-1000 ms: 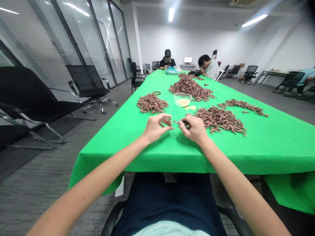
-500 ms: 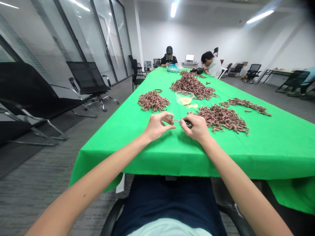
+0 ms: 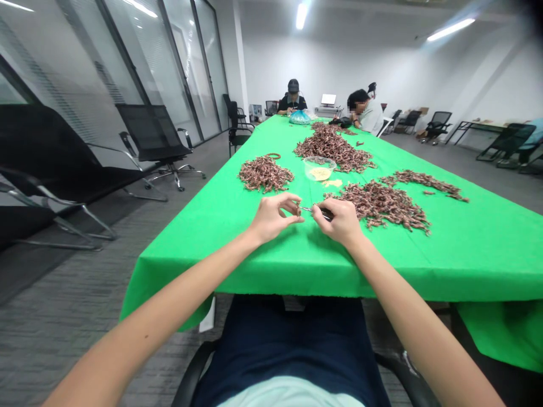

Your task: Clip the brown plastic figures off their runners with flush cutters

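Observation:
Between the thumb and fingers of my left hand [image 3: 275, 216] is a small brown knobbly piece [image 3: 298, 210], mostly covered by the fingertips. My right hand [image 3: 339, 219] is closed around a slim tool [image 3: 306, 209] with a silver tip and a dark handle; its exact kind is too small to tell. The tip points left and reaches the brown piece or very close to it. Beside my right hand lies a pile of similar reddish-brown, root-like pieces [image 3: 386, 204]. A smaller pile [image 3: 265, 174] lies beyond my left hand.
A clear plastic bowl [image 3: 309, 167] holds pale yellowish bits, with pale crumbs [image 3: 332, 183] beside it on the green tablecloth [image 3: 203, 226]. Farther back are a large brown pile [image 3: 333, 150], a brown ring [image 3: 274, 156] and a blue bag [image 3: 299, 117]. Two people sit along the far end.
Both hands keep nearly the same pose, with the tool tip still at the brown piece. The view has shifted very slightly.

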A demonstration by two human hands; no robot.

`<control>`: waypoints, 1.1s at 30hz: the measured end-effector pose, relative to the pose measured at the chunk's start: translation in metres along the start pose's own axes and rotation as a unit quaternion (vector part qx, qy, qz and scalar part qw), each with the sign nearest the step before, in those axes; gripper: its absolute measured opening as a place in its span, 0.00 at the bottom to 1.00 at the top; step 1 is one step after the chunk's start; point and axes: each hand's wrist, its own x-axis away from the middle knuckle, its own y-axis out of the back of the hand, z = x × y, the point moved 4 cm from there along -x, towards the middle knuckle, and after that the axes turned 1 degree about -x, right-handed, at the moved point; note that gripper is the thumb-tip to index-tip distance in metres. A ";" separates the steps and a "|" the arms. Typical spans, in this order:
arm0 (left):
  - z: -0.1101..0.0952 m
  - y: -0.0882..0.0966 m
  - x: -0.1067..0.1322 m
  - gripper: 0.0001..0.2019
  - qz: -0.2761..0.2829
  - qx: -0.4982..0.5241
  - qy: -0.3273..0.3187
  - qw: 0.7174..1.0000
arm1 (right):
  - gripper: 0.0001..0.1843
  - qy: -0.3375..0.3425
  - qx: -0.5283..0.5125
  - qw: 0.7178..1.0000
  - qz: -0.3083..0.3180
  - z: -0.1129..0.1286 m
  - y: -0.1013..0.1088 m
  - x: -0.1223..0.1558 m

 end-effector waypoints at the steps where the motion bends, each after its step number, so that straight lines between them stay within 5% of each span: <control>1: 0.000 0.001 0.000 0.20 -0.001 -0.003 -0.003 1.000 | 0.18 -0.002 -0.005 1.000 0.005 0.000 0.000 0.000; 9: 0.000 0.004 0.002 0.18 -0.012 -0.006 -0.008 1.000 | 0.29 -0.010 -0.050 0.997 0.062 0.002 -0.003 -0.002; 19: 0.008 0.006 -0.003 0.28 0.004 0.186 0.099 0.978 | 0.12 0.041 0.055 0.997 -0.036 0.001 0.006 0.001; 33: 0.011 0.001 0.001 0.26 0.076 0.287 0.191 0.936 | 0.12 0.135 0.169 0.974 -0.061 0.016 0.010 0.005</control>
